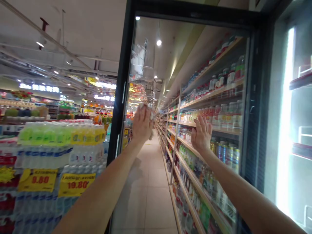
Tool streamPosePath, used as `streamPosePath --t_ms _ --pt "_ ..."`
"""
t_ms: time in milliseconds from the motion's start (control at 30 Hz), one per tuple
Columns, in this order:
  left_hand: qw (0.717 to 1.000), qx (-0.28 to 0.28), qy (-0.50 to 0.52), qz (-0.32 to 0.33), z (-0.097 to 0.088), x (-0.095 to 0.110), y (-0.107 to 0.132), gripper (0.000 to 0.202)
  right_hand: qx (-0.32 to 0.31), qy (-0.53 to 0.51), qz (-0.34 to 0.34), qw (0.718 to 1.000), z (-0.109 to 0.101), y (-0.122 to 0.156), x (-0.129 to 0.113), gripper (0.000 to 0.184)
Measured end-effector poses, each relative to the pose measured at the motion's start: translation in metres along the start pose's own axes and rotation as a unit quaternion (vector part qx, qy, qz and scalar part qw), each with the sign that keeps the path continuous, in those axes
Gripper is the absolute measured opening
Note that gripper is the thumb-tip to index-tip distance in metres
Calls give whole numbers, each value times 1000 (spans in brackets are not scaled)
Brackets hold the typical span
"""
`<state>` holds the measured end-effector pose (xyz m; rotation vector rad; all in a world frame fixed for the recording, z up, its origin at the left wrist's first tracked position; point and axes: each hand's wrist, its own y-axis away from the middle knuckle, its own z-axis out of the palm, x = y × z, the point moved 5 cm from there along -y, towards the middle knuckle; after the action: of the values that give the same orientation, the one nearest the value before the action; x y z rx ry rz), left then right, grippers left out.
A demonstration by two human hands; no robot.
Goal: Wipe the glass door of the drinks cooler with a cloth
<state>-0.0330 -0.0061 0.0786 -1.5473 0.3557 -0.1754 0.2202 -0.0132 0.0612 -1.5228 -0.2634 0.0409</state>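
A glass fridge door [156,156] with a black frame stands swung out in front of me. Against the upper part of its glass, my left hand [142,125] presses a crumpled white wipe [152,114], which shows at the fingertips and beside the hand. The palm hides most of the wipe. Lower and to the right, my right hand [201,134] rests on the glass with fingers spread, holding nothing. Shelves and an aisle show in the pane behind both hands.
Stacked packs of bottled drinks [60,133] stand left of the door, with yellow price signs [37,180] on them. At the right is the lit fridge interior, with a bright light strip [285,123] and wire shelves. A tiled floor [156,208] shows through the glass.
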Motion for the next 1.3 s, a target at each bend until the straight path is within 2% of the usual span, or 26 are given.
streamPosePath --t_ms 33,67,100,133,200,300,367,400,467,500,600,667,700,767,867,900,933,967,1000,1033,1100,1167,1233,1300 --pt "999 14 -6 -41 -4 -17 -10 49 1 2 2 1000 0 0 -1 44" --pt "998 23 -8 -66 -7 -26 -17 50 2 4 3 1000 0 0 -2 44" --pt "997 28 -6 -75 -8 -26 -21 50 3 4 3 1000 -1 0 -2 44" --pt "998 23 -2 -64 -6 -16 -22 50 5 3 2 1000 -1 0 -2 44" --pt "1000 3 13 -4 4 23 -12 50 5 -2 2 1000 -1 0 -1 45" --pt "987 -43 45 149 21 99 24 48 3 -8 -6 1000 -1 0 1 47" --pt "971 -56 54 227 27 125 46 47 3 -7 -14 1000 -1 1 2 47" --pt "966 -57 54 245 28 125 51 46 3 -4 -15 1000 -1 1 3 47" --pt "973 -48 46 222 22 100 46 45 2 1 -14 1000 -1 1 3 47" --pt "982 -36 38 182 17 77 36 46 0 3 -12 1000 -1 1 2 47" --pt "1000 17 10 -8 -1 3 6 49 -2 11 -6 1000 -1 0 1 47" --pt "998 36 1 -57 -8 -16 2 51 -2 14 -2 1000 -1 0 0 47" --pt "998 34 -1 -57 -8 -13 7 52 -3 14 -1 1000 -1 0 0 46" --pt "1000 10 2 -15 -6 10 33 54 -6 12 0 1000 -2 0 0 46" --pt "987 -59 26 149 1 59 87 49 -12 7 0 1000 -3 0 1 45" --pt "973 -85 34 212 3 70 100 48 -12 6 -1 1000 -3 0 1 45" --pt "965 -100 36 241 3 72 107 47 -11 5 -2 1000 -3 0 1 45" --pt "963 -107 34 244 3 66 105 47 -11 5 -3 1000 -3 0 1 45" --pt "971 -101 26 217 1 54 95 48 -10 6 -3 1000 -3 0 1 45" --pt "984 -84 16 159 -2 36 79 49 -8 6 -4 1000 -3 0 1 45" --pt "1000 -12 -5 5 -11 -6 42 52 -5 7 -3 1000 -2 0 1 45" --pt "999 12 -4 -45 -15 -28 18 54 -1 6 -2 1000 -1 0 2 46" --pt "1000 13 1 -29 -14 -26 18 56 0 1 1 1000 -1 0 2 46" --pt "1000 -12 2 28 -10 -1 43 56 1 -1 5 1000 -1 0 2 45"
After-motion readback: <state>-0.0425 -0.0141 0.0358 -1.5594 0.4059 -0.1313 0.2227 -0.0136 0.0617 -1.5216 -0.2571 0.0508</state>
